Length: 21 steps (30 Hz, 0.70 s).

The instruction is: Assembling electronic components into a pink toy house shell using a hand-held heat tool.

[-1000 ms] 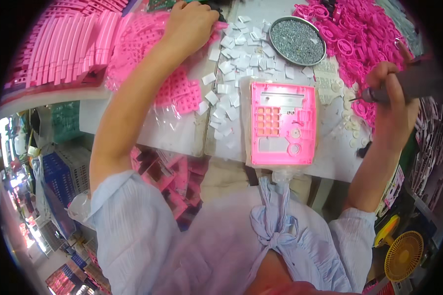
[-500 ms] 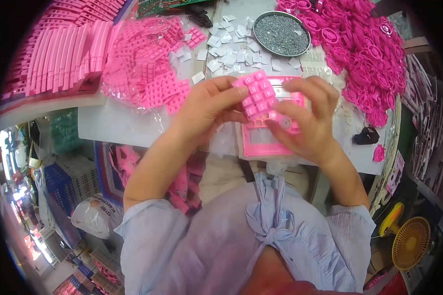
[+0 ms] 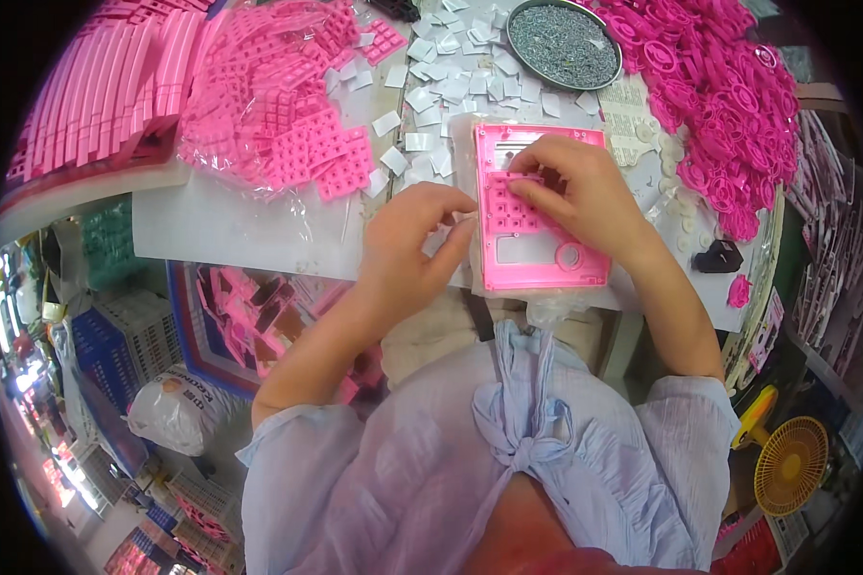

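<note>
Our right hand (image 3: 585, 192) fingers curled, pressing on the pink panel (image 3: 539, 216), our left hand (image 3: 414, 240) pinching its left edge, round screw tray (image 3: 562, 43) beyond the panel

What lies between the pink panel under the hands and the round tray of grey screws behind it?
Head view: loose white squares lie scattered between the pink panel and the screw tray.

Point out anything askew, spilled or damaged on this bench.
Nothing looks damaged. The pink panel lies flat under both hands, left hand at its edge, right hand on its keypad. White squares lie scattered loose beside the screw dish.
</note>
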Motion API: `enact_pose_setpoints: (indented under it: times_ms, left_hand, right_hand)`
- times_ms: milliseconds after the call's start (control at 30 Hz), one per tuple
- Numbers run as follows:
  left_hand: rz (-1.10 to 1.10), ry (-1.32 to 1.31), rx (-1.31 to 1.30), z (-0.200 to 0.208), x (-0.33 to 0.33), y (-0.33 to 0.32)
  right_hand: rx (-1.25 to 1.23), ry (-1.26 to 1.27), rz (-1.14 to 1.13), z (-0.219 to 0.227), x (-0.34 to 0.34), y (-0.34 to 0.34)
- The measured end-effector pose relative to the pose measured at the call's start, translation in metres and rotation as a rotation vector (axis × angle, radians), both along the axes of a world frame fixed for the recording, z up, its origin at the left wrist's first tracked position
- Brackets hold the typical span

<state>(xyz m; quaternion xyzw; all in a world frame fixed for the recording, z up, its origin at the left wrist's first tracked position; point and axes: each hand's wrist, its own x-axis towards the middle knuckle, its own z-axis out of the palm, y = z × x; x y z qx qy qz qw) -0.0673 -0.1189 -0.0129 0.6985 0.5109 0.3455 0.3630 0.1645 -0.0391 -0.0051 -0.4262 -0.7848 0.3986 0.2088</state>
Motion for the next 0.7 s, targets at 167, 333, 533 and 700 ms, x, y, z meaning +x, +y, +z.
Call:
enact_pose_setpoints:
  times_ms: [167, 333, 533, 700]
  left_hand:
    - [-0.183, 0.248, 0.401, -0.007, 0.014, 0.006]
    - [-0.178, 0.292, 0.417, -0.002, 0.008, 0.006]
    - [-0.163, 0.373, 0.480, 0.057, -0.029, 0.071]
    - [0.292, 0.718, -0.003, 0.091, -0.096, 0.237]
  right_hand:
    - [0.342, -0.093, -0.019, -0.002, 0.000, -0.005]
    - [0.577, -0.192, 0.177, 0.006, 0.012, -0.032]
    - [0.361, -0.552, 0.400, 0.010, 0.001, -0.060]
    - [0.347, -0.567, 0.417, 0.012, 0.002, -0.058]
